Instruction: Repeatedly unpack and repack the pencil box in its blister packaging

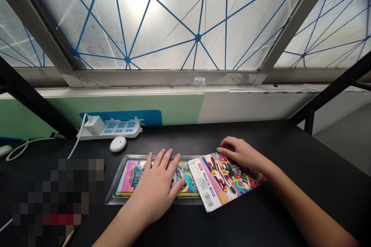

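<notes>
A colourful pencil box (132,177) lies in a clear plastic tray (112,189) on the black table. My left hand (158,185) rests flat on it with fingers spread, covering its middle. To the right, a printed cardboard sheet (223,179) marked "PENCIL BOX", with a barcode, slants over the tray's right end and hides it. My right hand (239,154) has its thumb and fingers closed on the sheet's upper edge; the other fingers are partly hidden.
A white power strip (116,130) with a plugged-in charger (94,125) sits at the back left. In front of it is a round white case (118,144). On the window ledge stands a clear cup (199,81). Black metal bars (327,92) flank the table (290,142).
</notes>
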A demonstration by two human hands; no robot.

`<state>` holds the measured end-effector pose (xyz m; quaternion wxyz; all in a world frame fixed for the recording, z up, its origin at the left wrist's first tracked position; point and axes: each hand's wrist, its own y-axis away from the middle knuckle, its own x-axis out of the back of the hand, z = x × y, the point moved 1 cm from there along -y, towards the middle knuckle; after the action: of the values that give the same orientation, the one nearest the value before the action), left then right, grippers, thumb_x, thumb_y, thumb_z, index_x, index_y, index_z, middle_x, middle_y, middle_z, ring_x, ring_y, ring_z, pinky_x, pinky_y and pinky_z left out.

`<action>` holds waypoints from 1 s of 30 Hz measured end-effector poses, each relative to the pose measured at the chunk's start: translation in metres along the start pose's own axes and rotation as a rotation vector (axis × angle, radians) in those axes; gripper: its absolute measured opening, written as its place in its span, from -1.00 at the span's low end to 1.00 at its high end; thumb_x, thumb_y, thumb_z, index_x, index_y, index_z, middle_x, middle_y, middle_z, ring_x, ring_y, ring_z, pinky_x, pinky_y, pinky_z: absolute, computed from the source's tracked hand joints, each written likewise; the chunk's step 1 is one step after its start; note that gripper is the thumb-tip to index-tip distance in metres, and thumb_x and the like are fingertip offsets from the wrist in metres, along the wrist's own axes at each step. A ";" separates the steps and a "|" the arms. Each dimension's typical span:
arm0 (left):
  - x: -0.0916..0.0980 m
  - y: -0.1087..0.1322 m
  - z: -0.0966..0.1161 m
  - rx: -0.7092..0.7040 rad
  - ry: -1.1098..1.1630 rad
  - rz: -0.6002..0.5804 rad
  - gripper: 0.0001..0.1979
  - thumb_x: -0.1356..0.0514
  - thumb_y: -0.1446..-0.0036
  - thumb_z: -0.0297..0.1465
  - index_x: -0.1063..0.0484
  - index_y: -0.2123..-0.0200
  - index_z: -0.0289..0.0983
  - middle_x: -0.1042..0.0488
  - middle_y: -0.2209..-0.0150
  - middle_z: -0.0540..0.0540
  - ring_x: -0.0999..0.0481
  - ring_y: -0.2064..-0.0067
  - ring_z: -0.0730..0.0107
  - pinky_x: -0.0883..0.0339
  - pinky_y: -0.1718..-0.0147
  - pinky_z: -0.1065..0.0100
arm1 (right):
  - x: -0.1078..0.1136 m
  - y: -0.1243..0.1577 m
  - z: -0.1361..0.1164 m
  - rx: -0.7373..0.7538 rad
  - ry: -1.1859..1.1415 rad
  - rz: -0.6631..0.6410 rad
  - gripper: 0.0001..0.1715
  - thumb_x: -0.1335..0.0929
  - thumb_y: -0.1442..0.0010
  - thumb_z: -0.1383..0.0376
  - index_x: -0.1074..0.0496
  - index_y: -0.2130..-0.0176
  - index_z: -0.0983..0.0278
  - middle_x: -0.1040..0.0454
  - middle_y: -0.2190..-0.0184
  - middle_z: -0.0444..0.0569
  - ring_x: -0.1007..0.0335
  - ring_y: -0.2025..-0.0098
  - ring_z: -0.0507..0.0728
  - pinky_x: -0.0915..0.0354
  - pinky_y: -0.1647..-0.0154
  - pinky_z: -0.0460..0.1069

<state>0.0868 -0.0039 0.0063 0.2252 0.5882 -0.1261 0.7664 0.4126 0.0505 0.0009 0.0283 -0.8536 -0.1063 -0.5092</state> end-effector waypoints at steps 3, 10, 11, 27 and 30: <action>0.001 -0.001 0.001 -0.004 -0.018 -0.003 -0.33 0.16 -0.36 0.06 -0.07 -0.40 -0.09 0.00 -0.43 -0.10 0.04 -0.44 -0.05 0.17 -0.33 -0.26 | -0.014 0.005 -0.031 0.119 -0.002 0.066 -0.63 -0.33 -0.26 -0.05 -0.48 0.22 0.17 -0.54 0.19 -0.01 -0.41 0.12 0.23 -0.23 0.02 0.12; -0.003 -0.003 -0.002 -0.016 -0.035 0.041 -0.35 0.14 -0.36 0.05 -0.09 -0.40 -0.09 -0.05 -0.42 -0.11 -0.02 -0.42 -0.08 0.13 -0.32 -0.27 | -0.030 0.011 -0.054 0.042 -0.142 -0.016 -0.58 -0.29 -0.31 -0.05 -0.46 0.35 0.18 -0.55 0.35 -0.08 -0.42 0.31 0.14 -0.25 0.28 0.01; -0.004 -0.002 -0.002 -0.016 -0.038 0.047 -0.35 0.14 -0.36 0.04 -0.09 -0.39 -0.09 -0.05 -0.42 -0.12 -0.02 -0.42 -0.09 0.12 -0.32 -0.28 | -0.028 0.010 -0.049 0.008 -0.156 -0.029 -0.58 -0.29 -0.29 -0.06 -0.46 0.36 0.19 -0.54 0.38 -0.09 -0.41 0.35 0.13 -0.23 0.35 -0.01; -0.006 -0.007 -0.007 -0.007 -0.103 0.112 -0.35 0.16 -0.37 0.03 -0.10 -0.39 -0.14 -0.02 -0.43 -0.14 0.02 -0.43 -0.06 0.08 -0.31 -0.26 | -0.004 0.008 -0.027 -0.132 -0.131 0.040 -0.56 -0.35 -0.19 -0.10 -0.50 0.39 0.19 -0.52 0.48 -0.12 -0.36 0.47 0.10 -0.19 0.47 -0.03; -0.007 -0.009 -0.010 -0.019 -0.103 0.136 -0.35 0.16 -0.38 0.03 -0.11 -0.38 -0.14 -0.03 -0.43 -0.14 0.01 -0.43 -0.06 0.07 -0.30 -0.26 | -0.002 0.008 -0.029 -0.075 -0.089 0.116 -0.59 -0.36 -0.20 -0.07 -0.51 0.40 0.19 -0.57 0.39 -0.09 -0.41 0.38 0.13 -0.23 0.39 -0.01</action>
<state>0.0838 0.0068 -0.0035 0.1713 0.6146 -0.1845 0.7476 0.3883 0.0375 0.0140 0.0207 -0.8806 -0.0388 -0.4718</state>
